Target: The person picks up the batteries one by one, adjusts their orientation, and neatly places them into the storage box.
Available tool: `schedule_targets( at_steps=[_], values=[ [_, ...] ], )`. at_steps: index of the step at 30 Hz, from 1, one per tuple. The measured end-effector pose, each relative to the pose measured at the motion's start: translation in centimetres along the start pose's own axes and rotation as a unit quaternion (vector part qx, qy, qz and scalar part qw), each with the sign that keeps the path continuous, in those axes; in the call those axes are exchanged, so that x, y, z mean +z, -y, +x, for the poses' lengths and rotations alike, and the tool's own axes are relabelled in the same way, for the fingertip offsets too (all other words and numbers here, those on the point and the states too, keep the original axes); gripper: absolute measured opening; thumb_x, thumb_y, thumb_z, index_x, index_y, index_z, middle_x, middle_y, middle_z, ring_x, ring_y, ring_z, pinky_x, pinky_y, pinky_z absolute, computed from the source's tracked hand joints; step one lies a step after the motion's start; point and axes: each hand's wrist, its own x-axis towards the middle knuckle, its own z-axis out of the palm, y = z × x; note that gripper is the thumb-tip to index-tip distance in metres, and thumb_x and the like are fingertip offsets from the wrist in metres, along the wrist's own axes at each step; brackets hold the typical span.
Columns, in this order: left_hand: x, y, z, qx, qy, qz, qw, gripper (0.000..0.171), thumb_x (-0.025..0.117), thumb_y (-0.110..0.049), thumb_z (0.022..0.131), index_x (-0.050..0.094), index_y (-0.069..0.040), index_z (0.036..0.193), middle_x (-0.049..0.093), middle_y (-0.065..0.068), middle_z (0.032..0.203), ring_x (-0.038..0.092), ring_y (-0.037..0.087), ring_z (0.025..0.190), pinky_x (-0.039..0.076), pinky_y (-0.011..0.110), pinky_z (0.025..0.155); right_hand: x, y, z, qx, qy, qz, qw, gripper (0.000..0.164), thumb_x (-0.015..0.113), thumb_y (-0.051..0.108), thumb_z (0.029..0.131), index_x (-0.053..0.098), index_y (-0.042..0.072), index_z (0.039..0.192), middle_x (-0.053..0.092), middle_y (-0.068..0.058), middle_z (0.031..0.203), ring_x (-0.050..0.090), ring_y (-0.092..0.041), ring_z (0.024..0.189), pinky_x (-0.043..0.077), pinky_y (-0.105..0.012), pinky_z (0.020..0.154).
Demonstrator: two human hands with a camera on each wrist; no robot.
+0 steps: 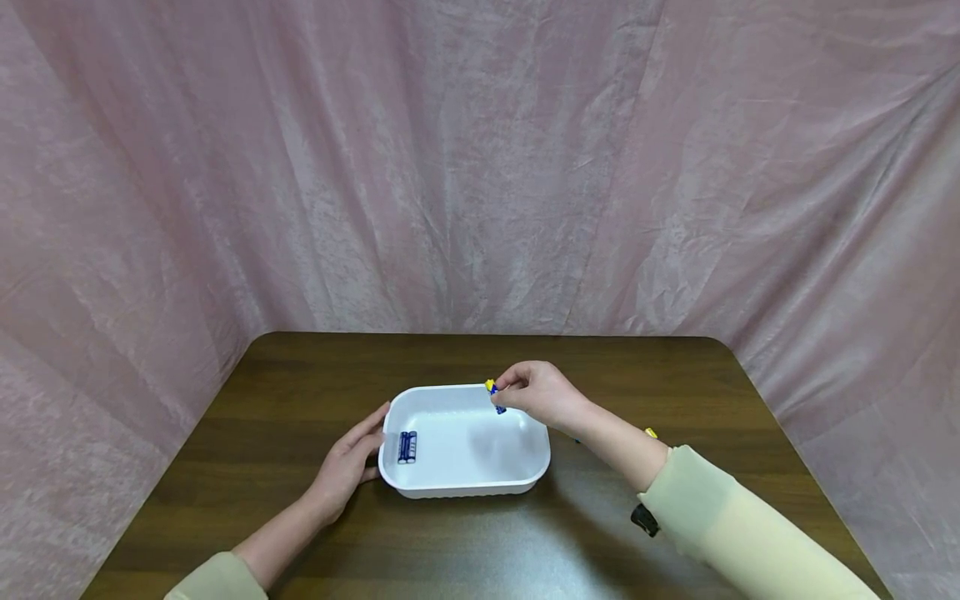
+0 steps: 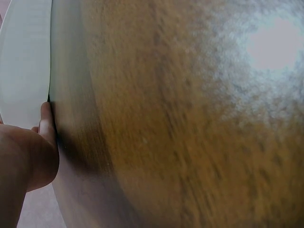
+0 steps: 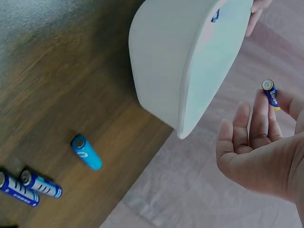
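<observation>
A white plastic tub [image 1: 472,487] stands on the table, with two blue-and-white batteries [image 1: 407,447] side by side on its floor at the left. My left hand [image 1: 351,462] rests against the tub's left outer wall, fingers mostly straight. Above the tub's far right part, my right hand [image 1: 543,393] pinches a small blue battery with a yellow end [image 3: 270,94] between thumb and fingertips. The left wrist view catches only part of the left hand [image 2: 33,152] beside the white wall.
On the brown wooden table [image 1: 315,375], right of the tub, lie a light-blue battery [image 3: 86,152] and two dark-blue batteries [image 3: 41,184]. A yellow object [image 1: 651,433] peeks out behind the right forearm. Pink curtains [image 1: 450,167] hang behind the table.
</observation>
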Motion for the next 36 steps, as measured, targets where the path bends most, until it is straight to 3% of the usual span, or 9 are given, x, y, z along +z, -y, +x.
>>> schedule_targets(
  at_steps=[5,18,30,36],
  values=[
    [-0.1,-0.1,0.0,-0.001,0.001,0.002,1.0,0.05,0.052,-0.023,0.108,0.045,-0.026,0.157,0.033,0.008,0.164,0.045,0.032,0.136,0.057,0.041,0.091,1.1,0.1,0.7,-0.008,0.003,-0.021,1.0,0.011,0.077,0.018,0.089,0.074,0.009,0.095,0.072,-0.002,0.082,0.063,-0.018,0.083,0.048,-0.032,0.071],
    [-0.1,0.1,0.2,-0.008,0.002,0.004,1.0,0.049,0.052,-0.024,0.108,0.046,-0.029,0.156,0.037,0.009,0.161,0.047,0.032,0.134,0.057,0.042,0.091,4.3,0.8,2.0,-0.014,0.029,-0.049,0.998,0.013,0.078,0.023,0.088,0.074,0.013,0.094,0.072,0.005,0.083,0.064,-0.014,0.086,0.052,-0.034,0.077],
    [0.0,0.2,0.2,-0.007,-0.002,0.006,1.0,0.049,0.052,-0.023,0.108,0.046,-0.028,0.156,0.039,0.011,0.16,0.049,0.032,0.132,0.058,0.04,0.089,7.4,1.4,3.6,0.022,0.041,-0.094,0.995,0.01,0.082,0.023,0.086,0.075,0.016,0.086,0.071,0.008,0.083,0.06,-0.014,0.085,0.049,-0.033,0.076],
    [0.1,0.1,0.2,-0.007,0.001,0.003,1.0,0.049,0.051,-0.022,0.108,0.046,-0.028,0.156,0.039,0.011,0.16,0.049,0.032,0.132,0.058,0.041,0.089,8.5,1.5,4.1,0.021,0.047,-0.101,0.994,0.011,0.083,0.021,0.085,0.075,0.014,0.083,0.072,0.007,0.075,0.058,-0.01,0.079,0.046,-0.028,0.07]
  ],
)
